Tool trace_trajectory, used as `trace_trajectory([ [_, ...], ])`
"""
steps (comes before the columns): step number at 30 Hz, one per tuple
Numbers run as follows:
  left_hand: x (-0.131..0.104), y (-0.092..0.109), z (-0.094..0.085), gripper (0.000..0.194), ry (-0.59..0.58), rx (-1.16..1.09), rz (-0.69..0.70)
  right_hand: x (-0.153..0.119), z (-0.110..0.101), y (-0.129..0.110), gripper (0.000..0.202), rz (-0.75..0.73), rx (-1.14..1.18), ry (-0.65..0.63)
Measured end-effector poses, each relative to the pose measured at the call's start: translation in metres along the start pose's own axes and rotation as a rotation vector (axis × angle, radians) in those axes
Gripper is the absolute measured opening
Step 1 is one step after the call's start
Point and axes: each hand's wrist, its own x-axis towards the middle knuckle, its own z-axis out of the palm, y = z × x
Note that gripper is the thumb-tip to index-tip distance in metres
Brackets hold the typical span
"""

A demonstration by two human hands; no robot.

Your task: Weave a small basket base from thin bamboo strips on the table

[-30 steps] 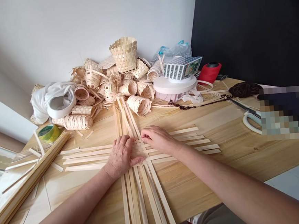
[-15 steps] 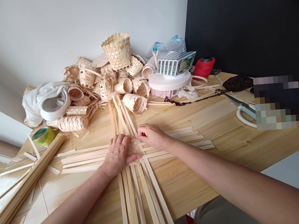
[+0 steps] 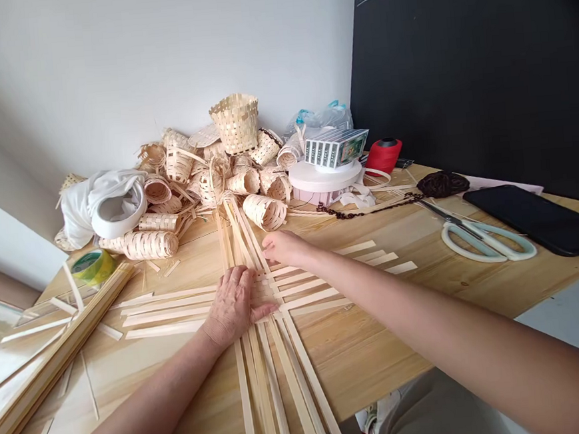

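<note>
Pale flat wooden strips (image 3: pixel 295 384) run lengthwise and crosswise over the table and interlace in a woven patch (image 3: pixel 264 289). Over the left part of that patch lies my left hand (image 3: pixel 233 301), palm down, its thumb spread to the right and its fingers pointing away. My right hand (image 3: pixel 283 249) is just beyond the patch, at the rightmost lengthwise strips. Its fingers are curled together at a strip; what lies between the fingertips is too small to make out. Crosswise strips (image 3: pixel 388 259) stick out to the right beneath my right forearm.
Small woven baskets (image 3: pixel 236 123) are heaped at the back. A strip bundle (image 3: pixel 55 362) and tape roll (image 3: pixel 93 266) lie left. White cloth (image 3: pixel 100 198), white disc (image 3: pixel 324 176), red spool (image 3: pixel 383 156), dark yarn (image 3: pixel 442 183), scissors (image 3: pixel 489 240) and phone (image 3: pixel 545 217) are also there.
My right hand has moved slightly away from me along the lengthwise strips. My left hand stays on the woven patch. The view has shifted, showing the whole scissors and the phone.
</note>
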Motion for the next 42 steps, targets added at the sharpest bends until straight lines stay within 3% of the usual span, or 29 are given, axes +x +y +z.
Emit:
trace_trajectory([
  [5,0.0,-0.001,0.0,0.058,-0.03,-0.002,-0.01,0.004,0.005,-0.006,0.021,0.021,-0.036,-0.003],
  [13,0.0,-0.002,0.004,0.066,0.004,-0.018,-0.065,-0.012,0.01,0.004,0.002,-0.037,-0.021,0.071],
  [20,0.004,-0.002,0.002,0.068,-0.09,-0.024,-0.124,-0.018,0.01,0.008,0.009,-0.093,0.05,0.092],
  [28,0.005,-0.002,0.001,0.059,-0.109,-0.01,-0.12,-0.019,0.009,0.008,0.008,-0.145,-0.038,0.078],
  [33,0.005,-0.003,0.003,0.061,-0.082,-0.006,-0.097,-0.02,0.011,0.007,0.006,-0.128,-0.081,0.079],
  [38,0.004,-0.005,0.005,0.061,-0.01,-0.064,-0.08,-0.02,0.011,0.001,0.009,-0.227,-0.074,0.258],
  [40,0.004,-0.009,0.006,0.054,0.039,-0.169,-0.121,-0.017,0.012,0.0,0.011,-0.194,0.091,0.216],
  [42,0.005,-0.014,0.005,0.034,0.094,-0.291,-0.204,-0.011,0.012,-0.003,0.015,-0.09,0.234,0.094],
])
